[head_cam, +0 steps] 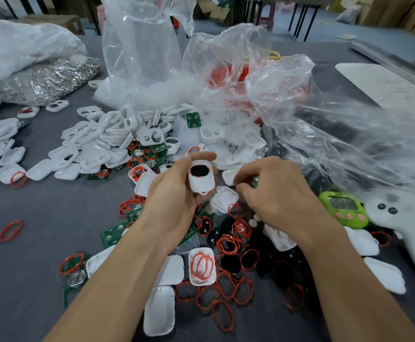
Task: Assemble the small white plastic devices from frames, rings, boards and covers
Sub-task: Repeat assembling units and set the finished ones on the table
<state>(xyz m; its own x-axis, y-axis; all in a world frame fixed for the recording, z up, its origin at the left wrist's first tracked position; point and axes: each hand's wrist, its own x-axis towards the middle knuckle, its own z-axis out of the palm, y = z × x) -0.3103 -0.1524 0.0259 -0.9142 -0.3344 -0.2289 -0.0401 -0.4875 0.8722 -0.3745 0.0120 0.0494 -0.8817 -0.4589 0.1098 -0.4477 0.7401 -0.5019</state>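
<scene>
**Head view.** The left hand (176, 196) grips a white frame (200, 185) above the middle of the desk (41, 218). The frame's open face is turned to the camera, with a red-rimmed black pad (199, 171) in its far half. Its long axis runs away from the person, and the tabbed end points back toward them. The right hand (278, 196) is just right of the frame and apart from it. Its curled fingers pinch a mostly hidden green board (255, 181), so it is likely the inserting hand.

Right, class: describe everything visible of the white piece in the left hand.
The white plastic shell is a small rounded rectangle with a tab at its lower end. Its open face shows a black oval pad with red at its edge. The left hand grips it upright, raised, fingers curled round its sides.
</scene>
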